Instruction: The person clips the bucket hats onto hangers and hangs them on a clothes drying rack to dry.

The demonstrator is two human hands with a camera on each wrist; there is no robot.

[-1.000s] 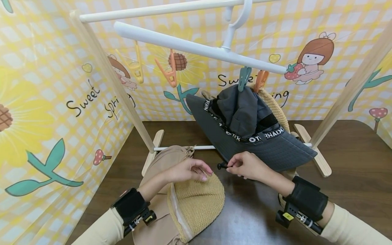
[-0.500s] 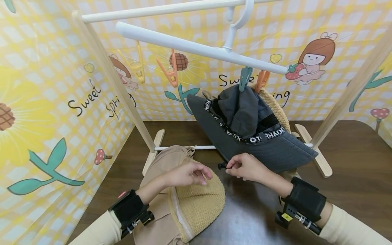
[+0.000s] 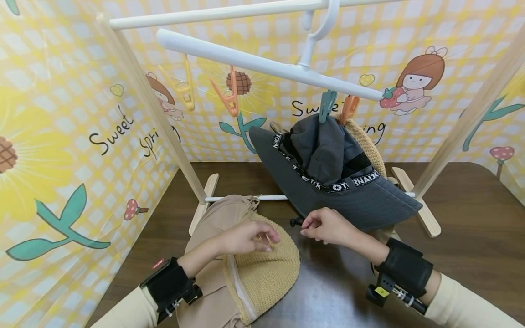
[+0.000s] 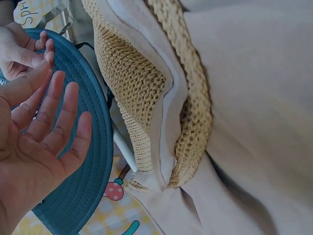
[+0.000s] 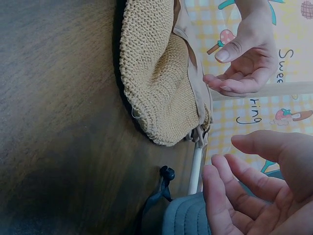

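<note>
A dark grey bucket hat (image 3: pixel 357 205) hangs by a teal clothespin (image 3: pixel 327 107) from the white hanger (image 3: pixel 246 57). My right hand (image 3: pixel 330 226) is at its lower brim, close to the black cord toggle (image 3: pixel 295 222). In the right wrist view the toggle (image 5: pixel 167 173) lies apart from my loosely bent fingers, which hold nothing. A tan knitted hat (image 3: pixel 270 264) with a wide beige brim (image 3: pixel 205 278) lies on the table at the left. Over its crown hovers my left hand (image 3: pixel 248 237), fingers relaxed and holding nothing, as the left wrist view confirms.
Behind the grey hat, another tan woven hat (image 3: pixel 372 148) hangs from an orange clothespin (image 3: pixel 350 108). A yellow clothespin (image 3: pixel 187 89) and a second orange one (image 3: pixel 229 93) dangle further left. Wooden rack posts (image 3: pixel 151 109) stand on the dark table (image 3: pixel 471 205).
My left hand has drifted slightly left and down, and my right hand slightly down and left. The hats and clothespins have stayed in place.
</note>
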